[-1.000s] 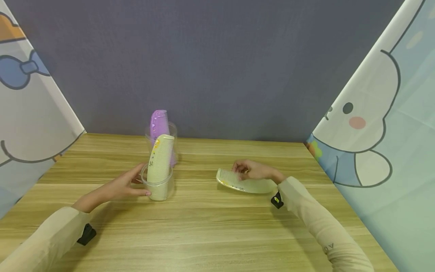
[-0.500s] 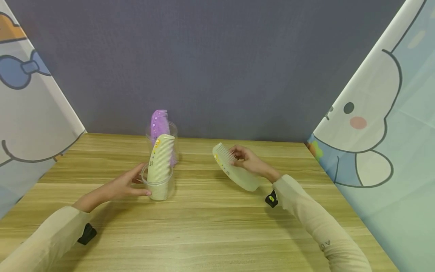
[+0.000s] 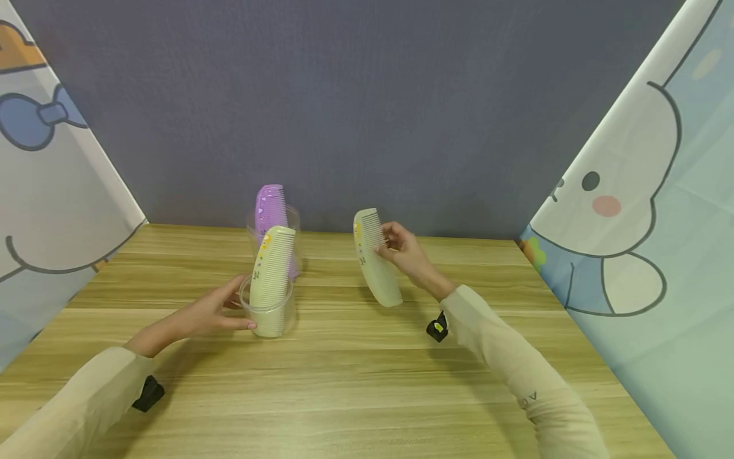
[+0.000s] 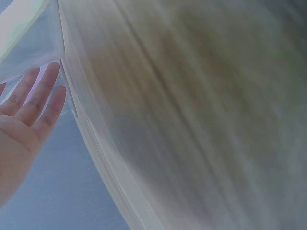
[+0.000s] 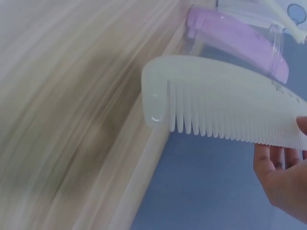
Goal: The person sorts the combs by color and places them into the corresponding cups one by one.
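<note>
In the head view, my right hand [image 3: 408, 252] pinches a pale cream comb [image 3: 373, 261] by its toothed side, thumb in front. The comb stands nearly upright above the table, its decorated end on top; the right wrist view shows its wide-toothed end [image 5: 206, 91] hanging free. My left hand [image 3: 209, 313] touches the left side of a clear plastic cup [image 3: 288, 315], thumb at the front and fairly straight fingers [image 4: 41, 93] behind. Another cream comb [image 3: 272, 268] leans upright in this cup. Behind, a purple comb [image 3: 269, 207] stands in a second clear cup [image 3: 294, 223].
A wood-grain table [image 3: 344, 382] lies under everything. A dark grey panel [image 3: 373, 115] rises along its back edge. Cartoon-printed panels [image 3: 619, 210] flank it on both sides. Small black devices [image 3: 149, 394] are worn under both wrists.
My right hand has lifted the cream comb off the table and turned it from lying flat to nearly upright, moving back and left. The left hand and both cups have stayed put.
</note>
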`<state>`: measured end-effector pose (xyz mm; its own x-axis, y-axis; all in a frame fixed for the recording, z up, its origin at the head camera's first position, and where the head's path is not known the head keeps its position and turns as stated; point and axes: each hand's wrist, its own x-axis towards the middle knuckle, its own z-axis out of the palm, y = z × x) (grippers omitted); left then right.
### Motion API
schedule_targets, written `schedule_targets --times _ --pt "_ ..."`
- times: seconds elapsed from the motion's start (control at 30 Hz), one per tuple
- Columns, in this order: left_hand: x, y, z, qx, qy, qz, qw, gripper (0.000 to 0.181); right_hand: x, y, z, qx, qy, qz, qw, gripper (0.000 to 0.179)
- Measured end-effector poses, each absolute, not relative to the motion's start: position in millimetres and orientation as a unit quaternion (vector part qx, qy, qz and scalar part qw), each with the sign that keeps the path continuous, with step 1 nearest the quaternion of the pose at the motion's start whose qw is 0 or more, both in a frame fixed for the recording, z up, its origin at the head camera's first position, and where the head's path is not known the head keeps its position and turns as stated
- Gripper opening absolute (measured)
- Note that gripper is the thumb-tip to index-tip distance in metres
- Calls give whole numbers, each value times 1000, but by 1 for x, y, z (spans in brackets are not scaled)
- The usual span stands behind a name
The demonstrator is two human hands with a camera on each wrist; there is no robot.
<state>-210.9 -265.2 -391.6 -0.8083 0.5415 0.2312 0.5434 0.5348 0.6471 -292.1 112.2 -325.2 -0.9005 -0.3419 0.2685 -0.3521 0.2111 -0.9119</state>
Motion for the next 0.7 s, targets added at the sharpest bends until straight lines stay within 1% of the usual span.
schedule_targets --times 0.2,0.43,0.7 --pt "-210 -264 -390 -316 -874 -369 1 82 -290 92 -317 211 -746 631 29 31" --pt "-210 -264 -390 -315 -875 -367 0 82 -282 70 -304 186 -711 677 36 30" --pt "-209 -264 -390 -313 -879 -360 4 84 -272 46 -293 201 -658 722 63 30"
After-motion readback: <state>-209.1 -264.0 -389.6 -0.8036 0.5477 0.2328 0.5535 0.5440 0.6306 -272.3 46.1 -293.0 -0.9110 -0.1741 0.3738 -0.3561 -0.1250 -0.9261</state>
